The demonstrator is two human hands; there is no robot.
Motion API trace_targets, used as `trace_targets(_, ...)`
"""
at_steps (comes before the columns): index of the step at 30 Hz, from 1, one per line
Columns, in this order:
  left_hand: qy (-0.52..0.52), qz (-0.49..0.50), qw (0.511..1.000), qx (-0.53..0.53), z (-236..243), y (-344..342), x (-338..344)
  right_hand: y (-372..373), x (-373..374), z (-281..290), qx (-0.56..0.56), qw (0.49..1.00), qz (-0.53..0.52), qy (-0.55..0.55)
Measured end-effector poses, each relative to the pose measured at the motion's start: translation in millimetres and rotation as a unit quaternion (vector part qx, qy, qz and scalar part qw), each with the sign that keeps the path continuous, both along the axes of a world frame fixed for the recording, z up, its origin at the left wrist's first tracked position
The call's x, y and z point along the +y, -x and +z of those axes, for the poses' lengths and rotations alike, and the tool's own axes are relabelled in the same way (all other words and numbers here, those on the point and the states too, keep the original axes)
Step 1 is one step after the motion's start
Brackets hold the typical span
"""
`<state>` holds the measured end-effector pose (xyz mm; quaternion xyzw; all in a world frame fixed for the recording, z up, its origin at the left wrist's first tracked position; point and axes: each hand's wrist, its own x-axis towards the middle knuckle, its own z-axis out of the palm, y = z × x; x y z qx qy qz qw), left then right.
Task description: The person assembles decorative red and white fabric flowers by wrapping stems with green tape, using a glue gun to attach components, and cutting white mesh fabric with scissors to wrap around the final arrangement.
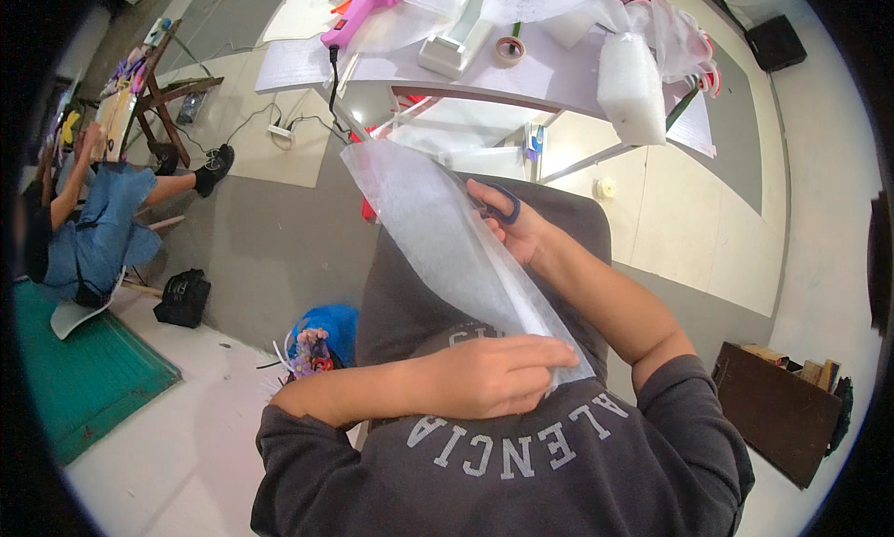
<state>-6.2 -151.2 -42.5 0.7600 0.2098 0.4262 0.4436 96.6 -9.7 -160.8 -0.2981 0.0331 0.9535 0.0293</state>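
Note:
A thin, whitish translucent sheet [424, 220] is stretched slantwise over my lap, its far end pointing up and left. My left hand [494, 374] pinches its near, folded end close to my shirt. Higher up, at the sheet's right edge, my right hand [514, 222] is closed round scissors with dark blue handles [504, 202]. The scissor blades are hidden by the hand and the sheet, so I cannot tell whether they are apart.
Ahead, a white table [391, 76] bears a pink glue gun [358, 11], a white tape dispenser [456, 39], a tape roll [509, 51] and a white foam block [631, 90]. A person [102, 211] sits at far left. A brown box [778, 407] stands at right.

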Motion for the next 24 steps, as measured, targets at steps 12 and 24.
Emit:
trace_targets(12,0.020,-0.016,1.000,-0.012,-1,2,-1,5,9,-10,0.036,0.997,0.012,-0.070)
trace_targets(24,0.104,0.370,0.916,0.114,-53,55,22,9,5,14,-0.227,0.800,0.184,-0.524)
